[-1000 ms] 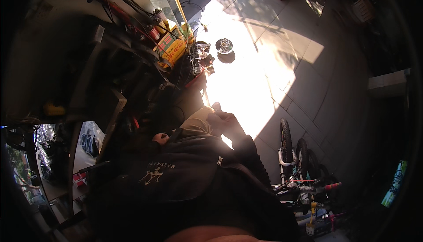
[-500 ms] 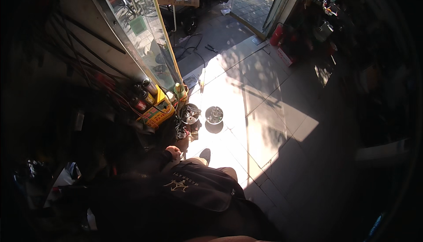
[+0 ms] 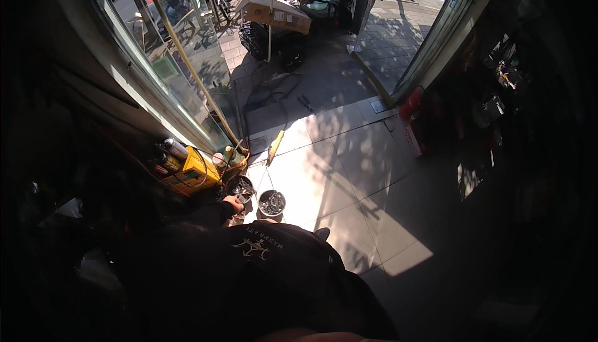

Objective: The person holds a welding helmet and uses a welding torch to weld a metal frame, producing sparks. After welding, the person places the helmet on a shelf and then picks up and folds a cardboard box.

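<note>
**Your view swung up to the doorway; your hand stayed low by the dark pots**

Over the last second your head lifted: the sunlit grey floor tiles (image 3: 349,174) that had filled the picture slid down, and the glass shopfront (image 3: 187,74) and the open doorway came into the top of the frame. The two small round dark pots, which had sat high in the view, ended up just ahead of your chest. That put the things you were reaching for closer under your eyes.

One hand (image 3: 233,204) showed, reaching forward and down out of your dark sleeve, so which hand it was could not be told for sure. It lay at the rim of the nearer round dark pot (image 3: 240,187), touching or just beside it. Its fingers curled loosely, but whether they gripped anything could not be told. Your other hand was hidden under your dark jacket (image 3: 261,267).

The second round dark pot (image 3: 272,203), holding small shiny metal bits, stood just to the right, beside the first. A yellow boxy case (image 3: 192,171) sat to the left, against the window frame.
</note>
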Available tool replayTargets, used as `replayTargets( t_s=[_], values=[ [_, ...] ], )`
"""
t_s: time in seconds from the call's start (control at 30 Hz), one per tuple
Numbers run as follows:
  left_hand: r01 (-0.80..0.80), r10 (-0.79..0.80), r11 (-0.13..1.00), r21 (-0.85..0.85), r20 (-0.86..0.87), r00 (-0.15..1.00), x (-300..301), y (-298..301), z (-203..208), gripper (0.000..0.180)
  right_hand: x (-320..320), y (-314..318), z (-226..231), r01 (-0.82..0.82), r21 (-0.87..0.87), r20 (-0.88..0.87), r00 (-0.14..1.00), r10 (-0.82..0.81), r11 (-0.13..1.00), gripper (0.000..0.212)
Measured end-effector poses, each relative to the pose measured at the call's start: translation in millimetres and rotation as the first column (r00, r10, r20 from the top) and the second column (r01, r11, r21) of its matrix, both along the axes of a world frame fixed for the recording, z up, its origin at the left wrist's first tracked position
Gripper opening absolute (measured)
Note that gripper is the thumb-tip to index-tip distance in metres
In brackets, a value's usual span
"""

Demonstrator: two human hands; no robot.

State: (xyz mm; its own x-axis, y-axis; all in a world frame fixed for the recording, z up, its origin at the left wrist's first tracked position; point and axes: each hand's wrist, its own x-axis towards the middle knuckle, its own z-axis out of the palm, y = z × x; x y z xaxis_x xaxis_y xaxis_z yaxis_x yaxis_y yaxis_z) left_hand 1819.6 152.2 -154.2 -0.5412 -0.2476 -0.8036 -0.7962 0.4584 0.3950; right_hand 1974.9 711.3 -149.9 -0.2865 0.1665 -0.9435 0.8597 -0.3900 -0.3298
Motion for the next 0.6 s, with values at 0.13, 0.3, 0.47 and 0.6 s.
replayTargets(
  t_s=[0.13,0.3,0.47,0.6],
  values=[
    [0.277,-0.279,0.960,-0.034,-0.110,0.954,-24.9,72.2,-11.6,0.023,-163.0,111.4,37.1,0.214,-0.133,-0.172,0.957,-0.236,0.968,0.048],
    [0.276,-0.232,0.945,0.175,-0.236,0.944,-73.4,95.3,-82.6,0.039,-415.3,190.0,49.1,0.049,0.043,-0.380,0.924,-0.029,0.998,0.033],
    [0.089,-0.086,0.996,0.020,-0.101,0.991,-192.7,189.9,-56.8,0.046,-546.6,238.8,31.0,-0.171,0.351,-0.255,0.929,0.269,0.921,0.024],
    [0.017,-0.014,0.997,-0.078,0.043,0.999,-319.8,200.4,-34.6,0.030,-587.5,202.6,5.3,-0.323,0.275,0.049,0.945,0.323,0.906,0.029]
  ],
)
